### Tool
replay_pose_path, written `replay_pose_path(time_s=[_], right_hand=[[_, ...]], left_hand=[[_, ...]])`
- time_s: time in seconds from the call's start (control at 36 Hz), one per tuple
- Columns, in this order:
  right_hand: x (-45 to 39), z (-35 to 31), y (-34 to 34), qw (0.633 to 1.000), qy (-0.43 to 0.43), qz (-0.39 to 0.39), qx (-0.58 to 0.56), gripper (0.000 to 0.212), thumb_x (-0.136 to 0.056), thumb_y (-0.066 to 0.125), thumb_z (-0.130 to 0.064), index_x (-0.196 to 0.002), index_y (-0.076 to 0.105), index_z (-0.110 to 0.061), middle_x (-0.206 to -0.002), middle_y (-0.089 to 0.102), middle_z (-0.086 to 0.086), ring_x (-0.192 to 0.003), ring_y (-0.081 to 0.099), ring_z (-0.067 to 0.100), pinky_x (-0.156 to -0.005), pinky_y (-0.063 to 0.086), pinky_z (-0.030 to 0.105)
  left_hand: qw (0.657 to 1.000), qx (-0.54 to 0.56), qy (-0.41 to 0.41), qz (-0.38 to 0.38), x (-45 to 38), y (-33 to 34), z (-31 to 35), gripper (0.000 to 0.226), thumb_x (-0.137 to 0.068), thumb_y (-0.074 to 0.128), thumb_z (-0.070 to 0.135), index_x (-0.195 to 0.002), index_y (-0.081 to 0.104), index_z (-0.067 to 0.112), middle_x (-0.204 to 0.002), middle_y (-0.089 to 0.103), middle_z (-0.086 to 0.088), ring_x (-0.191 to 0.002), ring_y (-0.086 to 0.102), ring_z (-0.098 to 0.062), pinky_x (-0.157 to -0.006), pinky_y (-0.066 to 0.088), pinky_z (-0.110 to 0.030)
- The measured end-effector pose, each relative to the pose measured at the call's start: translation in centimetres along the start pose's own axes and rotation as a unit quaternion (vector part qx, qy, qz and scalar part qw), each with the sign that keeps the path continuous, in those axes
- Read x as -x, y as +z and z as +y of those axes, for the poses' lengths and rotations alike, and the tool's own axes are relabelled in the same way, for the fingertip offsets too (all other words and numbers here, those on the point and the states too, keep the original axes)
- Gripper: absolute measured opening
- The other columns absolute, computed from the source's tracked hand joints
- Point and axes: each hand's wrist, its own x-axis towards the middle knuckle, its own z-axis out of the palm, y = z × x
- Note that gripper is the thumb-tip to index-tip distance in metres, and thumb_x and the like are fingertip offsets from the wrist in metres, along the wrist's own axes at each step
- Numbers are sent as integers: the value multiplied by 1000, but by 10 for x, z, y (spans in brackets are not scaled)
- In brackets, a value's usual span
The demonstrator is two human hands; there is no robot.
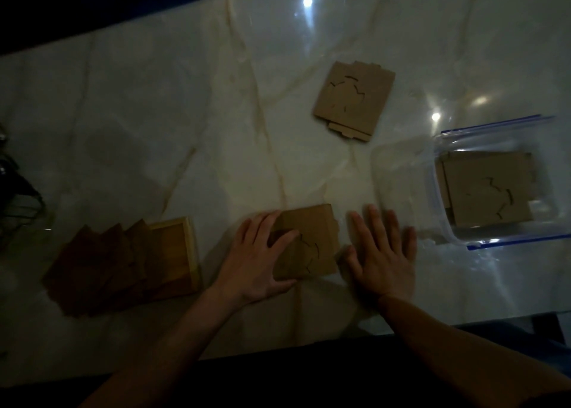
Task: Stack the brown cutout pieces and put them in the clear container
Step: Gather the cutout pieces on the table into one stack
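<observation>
Left hand (262,253) lies spread on the near stack (312,243), left of the container (457,240); right hand (383,253) flat, empty, between them.

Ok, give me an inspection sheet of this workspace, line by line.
Surface: glossy marble-look table, dimly lit, with light glare.
Job's things: near cutout stack at the front edge; far cutout stack alone mid-table; cutouts already in the clear container, which lies at right.
Clutter: wooden tray at front left, with dark brown pieces fanned over it.
Hands: left hand resting on the near cutout stack; right hand flat on the table beside it, empty.
Cables: dark tangle at the left edge, too dim to identify.
Surroundings: dark, nothing seen.
</observation>
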Motion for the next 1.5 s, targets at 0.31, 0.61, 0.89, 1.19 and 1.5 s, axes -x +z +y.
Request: replay_pose_path(time_s=[0.31,0.61,0.89,1.19,1.5], right_hand=[[1,-2,-4,1000,-5,7,2,68,-92,22,-64,-155,6,-41,-165,9,-4,-151,-1,22,-120,-6,50],[1,-4,-9,999,9,-24,-25,66,-93,19,-64,-153,-5,-46,-165,-7,-9,-150,-15,18,-119,-11,51],[1,-3,-3,999,6,-4,-40,66,-95,26,-64,-153,0,-46,-165,-8,-11,-152,-8,19,-119,-4,52],[2,-1,3,999,1,23,-29,69,-93,34,-63,-154,8,-45,-165,2,-10,-153,0,20,-121,-1,53],[1,-2,2,999,2,33,-33,72,-90,41,-62,-154,10,-45,-165,2,-11,-153,0,21,-120,3,55]], left_hand=[[993,11,35,108,-43,-33,-17,65,-83,45,66,-133,50,25,-147,40,-10,-130,41,-32,-108,32,-45],[986,-83,114,93,-185,-103,-20,76,-82,54,61,-145,34,25,-153,30,-10,-139,30,-31,-114,23,-48],[990,-103,97,-21,-271,-143,3,113,-61,64,78,-150,14,29,-162,2,-9,-147,6,-34,-114,17,-57],[913,-292,279,-54,-305,-173,28,85,-86,57,25,-144,1,52,-160,2,-12,-142,16,-36,-100,35,-51],[857,-397,328,17,-311,-172,14,59,-96,47,19,-148,22,31,-160,8,-12,-145,11,-37,-106,31,-51]])
